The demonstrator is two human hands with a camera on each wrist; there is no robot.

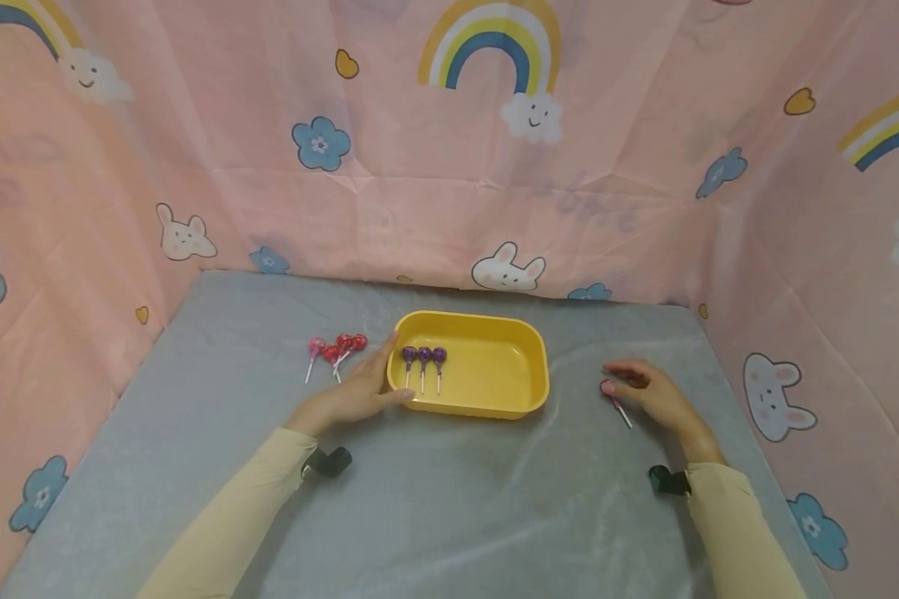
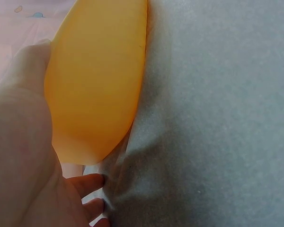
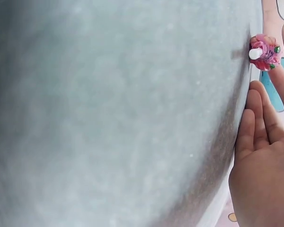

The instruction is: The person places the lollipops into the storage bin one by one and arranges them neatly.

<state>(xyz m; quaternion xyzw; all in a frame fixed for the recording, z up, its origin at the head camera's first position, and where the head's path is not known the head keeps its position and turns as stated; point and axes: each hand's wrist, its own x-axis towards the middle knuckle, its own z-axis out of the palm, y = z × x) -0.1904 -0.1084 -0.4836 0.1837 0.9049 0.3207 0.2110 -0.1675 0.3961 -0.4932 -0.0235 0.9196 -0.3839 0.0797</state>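
Observation:
My left hand (image 1: 355, 391) grips the left end of a yellow plastic box (image 1: 479, 411), thumb along its front side and index finger at the back left corner. Inside the box, at the left, three purple lollipops (image 1: 424, 355) lie side by side, sticks toward me. On the right of the table, my right hand (image 1: 655, 399) pinches a pink lollipop (image 1: 608, 387) by its candy end, its white stick pointing toward me. The right wrist view shows this pink lollipop (image 3: 267, 54) between thumb and index finger, close to the cloth, the other fingers lying beside it.
Left of the box, a small cluster of red lollipops (image 1: 345, 341) and a pink-wrapped lollipop (image 1: 315, 345) lies on the grey cloth-covered table (image 1: 449, 516). A pink patterned curtain (image 1: 419, 208) hangs around the back and sides.

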